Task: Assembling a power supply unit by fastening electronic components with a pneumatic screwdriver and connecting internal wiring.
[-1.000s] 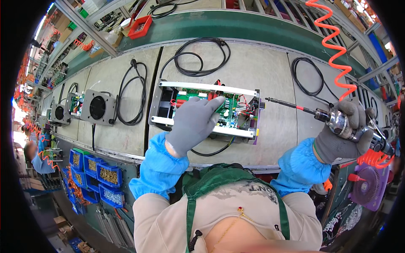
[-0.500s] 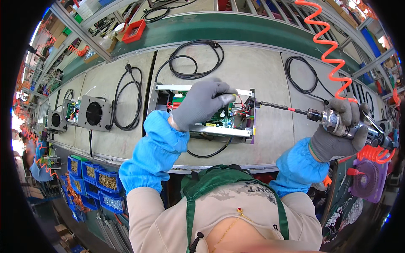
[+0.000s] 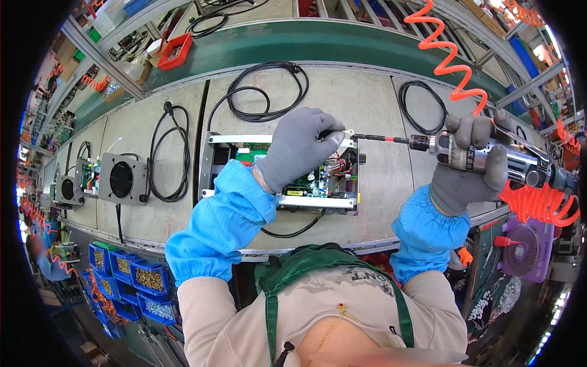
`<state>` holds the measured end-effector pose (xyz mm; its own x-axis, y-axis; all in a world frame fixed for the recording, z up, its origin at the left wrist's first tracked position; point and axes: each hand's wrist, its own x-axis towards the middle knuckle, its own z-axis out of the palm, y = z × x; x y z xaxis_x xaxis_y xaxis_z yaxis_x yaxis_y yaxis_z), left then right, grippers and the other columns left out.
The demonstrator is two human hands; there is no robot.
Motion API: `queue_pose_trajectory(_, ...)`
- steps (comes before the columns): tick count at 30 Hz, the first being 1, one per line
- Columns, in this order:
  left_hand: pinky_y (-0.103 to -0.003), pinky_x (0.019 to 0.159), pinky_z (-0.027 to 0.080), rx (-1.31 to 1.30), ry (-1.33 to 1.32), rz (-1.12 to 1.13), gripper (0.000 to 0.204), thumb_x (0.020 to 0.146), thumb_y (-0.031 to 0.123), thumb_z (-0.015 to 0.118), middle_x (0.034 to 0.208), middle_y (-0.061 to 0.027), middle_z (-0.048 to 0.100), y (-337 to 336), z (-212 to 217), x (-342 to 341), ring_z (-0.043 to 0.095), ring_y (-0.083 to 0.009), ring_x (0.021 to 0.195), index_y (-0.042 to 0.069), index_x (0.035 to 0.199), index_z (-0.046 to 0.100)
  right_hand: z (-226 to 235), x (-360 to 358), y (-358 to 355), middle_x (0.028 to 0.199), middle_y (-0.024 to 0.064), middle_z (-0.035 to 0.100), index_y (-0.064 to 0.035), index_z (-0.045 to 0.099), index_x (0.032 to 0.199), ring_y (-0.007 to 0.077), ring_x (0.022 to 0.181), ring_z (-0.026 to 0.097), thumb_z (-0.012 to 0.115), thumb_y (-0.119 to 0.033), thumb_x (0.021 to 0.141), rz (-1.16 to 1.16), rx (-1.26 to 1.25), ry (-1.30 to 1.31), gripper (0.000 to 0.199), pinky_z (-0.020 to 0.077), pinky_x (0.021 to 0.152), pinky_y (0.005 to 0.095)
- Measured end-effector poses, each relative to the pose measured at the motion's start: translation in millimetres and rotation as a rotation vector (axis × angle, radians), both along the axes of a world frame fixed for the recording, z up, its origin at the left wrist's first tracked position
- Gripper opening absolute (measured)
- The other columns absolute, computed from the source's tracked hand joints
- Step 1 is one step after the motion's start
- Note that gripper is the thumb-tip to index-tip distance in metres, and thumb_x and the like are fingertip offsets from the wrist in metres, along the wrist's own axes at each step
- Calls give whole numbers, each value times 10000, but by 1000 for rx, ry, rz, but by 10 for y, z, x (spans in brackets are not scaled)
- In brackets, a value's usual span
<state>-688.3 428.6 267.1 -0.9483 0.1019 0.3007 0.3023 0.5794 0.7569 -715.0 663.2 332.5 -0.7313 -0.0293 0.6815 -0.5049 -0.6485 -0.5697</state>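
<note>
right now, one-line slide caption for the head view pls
Gloved left hand steadies a ring terminal at the open circuit-board chassis while the right hand aims a pneumatic screwdriver at it.

Long grey conveyor belt (image 3: 373,104) running across, green-edged behind. Resting on it: open metal chassis with circuit board (image 3: 287,177), coiled black cables (image 3: 269,92), another cable loop (image 3: 168,156), and a fan unit (image 3: 122,178) further left.

No packages, labels, signs or screens can be made out — none.
</note>
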Motion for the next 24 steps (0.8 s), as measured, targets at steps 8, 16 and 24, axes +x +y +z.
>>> queue_pose_trajectory(8, -367, 655, 483, -99, 107, -26, 146, 778, 176, 672, 778, -105, 644, -11, -90, -9, 619, -266, 742, 54, 851, 705, -3, 5, -154, 688, -19, 332, -47, 511, 1230, 131, 628, 372, 593, -231, 805, -42, 95, 33, 471, 419, 758, 382)
queue_pose_trajectory(16, -400, 654, 474, -281, 151, -32, 100, 775, 169, 663, 736, -82, 615, 78, -183, -49, 598, -272, 745, 87, 824, 694, -56, -6, -323, 633, 1, 355, -22, 498, 1240, 147, 547, 399, 543, -195, 825, -121, 262, 24, 451, 480, 688, 414)
queue_pose_trajectory(24, -389, 808, 496, -396, 198, -158, 327, 738, 197, 673, 944, -130, 625, 22, -126, -224, 602, -311, 880, 89, 1046, 649, 34, -34, -485, 638, 45, 471, -4, 492, 1239, 187, 582, 521, 592, -200, 800, -50, 381, 47, 492, 515, 695, 427)
